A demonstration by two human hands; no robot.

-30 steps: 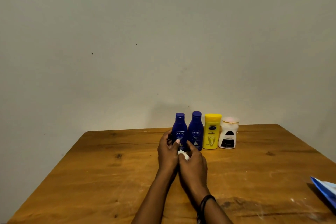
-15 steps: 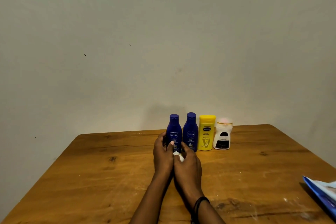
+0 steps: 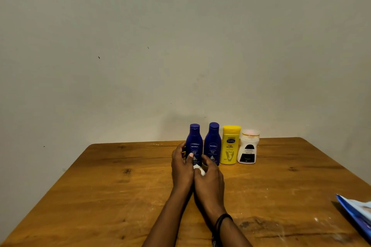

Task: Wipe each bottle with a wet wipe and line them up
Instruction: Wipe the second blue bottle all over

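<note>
Several bottles stand upright in a row at the far edge of the wooden table (image 3: 100, 196). From the left: a blue Nivea bottle (image 3: 194, 142), a second blue Nivea bottle (image 3: 212, 142), a yellow bottle (image 3: 230, 144), and a short white bottle (image 3: 248, 147). My left hand (image 3: 181, 166) wraps the lower part of the leftmost blue bottle, thumb on its front. My right hand (image 3: 209, 180) lies against it, fingers closed on a crumpled white wet wipe (image 3: 198, 169) at the bottle's base.
A blue and white wipes pack (image 3: 359, 212) lies at the table's right edge, partly out of view. A plain wall rises right behind the bottles. A black band circles my right wrist.
Both hands stay together at the leftmost blue bottle's base. The whole scene shifts slightly in view as my head moves; the bottles keep their order.
</note>
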